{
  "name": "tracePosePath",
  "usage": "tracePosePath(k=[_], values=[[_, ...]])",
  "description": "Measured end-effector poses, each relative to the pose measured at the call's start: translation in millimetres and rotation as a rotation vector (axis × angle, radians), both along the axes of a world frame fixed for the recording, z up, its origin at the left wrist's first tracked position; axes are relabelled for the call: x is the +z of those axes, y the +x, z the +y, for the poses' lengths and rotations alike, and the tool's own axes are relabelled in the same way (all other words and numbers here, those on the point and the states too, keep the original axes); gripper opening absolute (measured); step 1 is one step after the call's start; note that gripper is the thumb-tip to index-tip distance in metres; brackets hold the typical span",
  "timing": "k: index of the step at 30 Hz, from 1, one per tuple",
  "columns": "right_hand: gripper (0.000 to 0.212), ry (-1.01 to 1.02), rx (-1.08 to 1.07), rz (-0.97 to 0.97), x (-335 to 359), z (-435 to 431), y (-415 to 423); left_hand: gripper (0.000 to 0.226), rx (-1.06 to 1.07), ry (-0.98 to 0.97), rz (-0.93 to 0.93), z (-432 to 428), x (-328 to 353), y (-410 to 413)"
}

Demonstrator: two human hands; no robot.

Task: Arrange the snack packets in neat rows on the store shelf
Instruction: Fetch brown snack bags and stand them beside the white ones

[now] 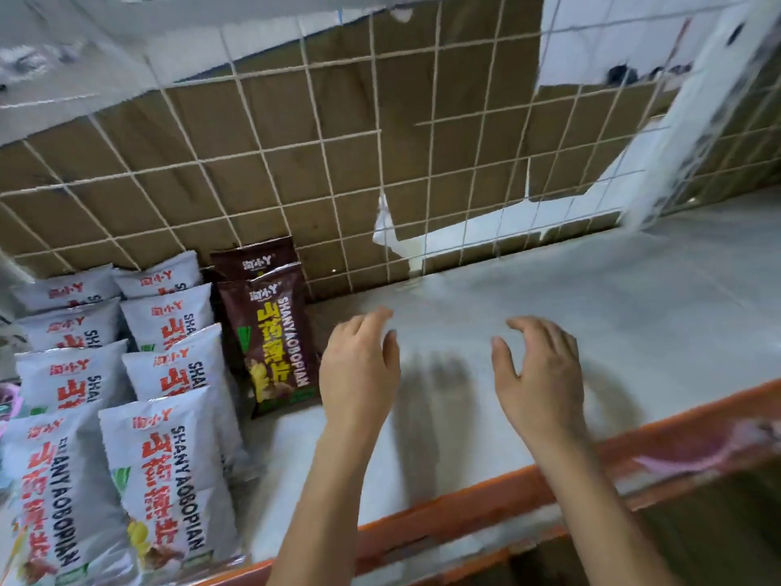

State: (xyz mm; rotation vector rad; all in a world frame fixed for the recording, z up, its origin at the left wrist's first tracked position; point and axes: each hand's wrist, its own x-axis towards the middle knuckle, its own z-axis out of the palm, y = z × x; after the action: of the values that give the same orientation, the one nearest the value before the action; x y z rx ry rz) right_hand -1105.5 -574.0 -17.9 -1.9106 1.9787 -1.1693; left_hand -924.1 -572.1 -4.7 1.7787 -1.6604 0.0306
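White snack packets (167, 480) with red lettering stand in two rows at the left of the shelf (570, 315). Two brown packets (272, 340) stand one behind the other right of them, near the back grid. My left hand (361, 365) hovers over the shelf just right of the front brown packet, fingers relaxed, holding nothing. My right hand (539, 370) hovers further right, fingers loosely curved and spread, also holding nothing.
A wire grid (338, 162) backed by brown board closes the rear of the shelf. An orange rail (486, 496) runs along the shelf's front edge. A white upright (693, 120) stands at the back right. Another shelf lies overhead.
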Motion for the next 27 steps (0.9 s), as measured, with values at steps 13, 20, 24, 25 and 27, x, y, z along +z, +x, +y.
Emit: tracePosePath(k=[13, 20, 24, 25, 27], values=[[0.042, 0.060, -0.320, 0.148, 1.4, 65.5, -279.8, 0.027, -0.239, 0.086, 0.107, 8.2, -5.0, -270.5], [0.039, 0.160, -0.428, 0.133, 2.6, 92.1, -389.1, 0.027, -0.370, 0.108, 0.075, 3.8, -2.4, -386.6], [0.045, 0.201, -0.494, 0.070, 3.2, 85.7, -433.4, 0.027, -0.453, 0.120, 0.031, -16.3, 0.8, -432.3], [0.045, 0.206, -0.498, 0.050, 3.9, 81.2, -444.3, 0.027, -0.468, 0.123, 0.030, -23.0, 1.3, -443.6], [0.045, 0.211, -0.506, 0.022, 5.0, 69.3, -466.6, 0.028, -0.491, 0.136, 0.040, -38.7, 2.3, -467.5]])
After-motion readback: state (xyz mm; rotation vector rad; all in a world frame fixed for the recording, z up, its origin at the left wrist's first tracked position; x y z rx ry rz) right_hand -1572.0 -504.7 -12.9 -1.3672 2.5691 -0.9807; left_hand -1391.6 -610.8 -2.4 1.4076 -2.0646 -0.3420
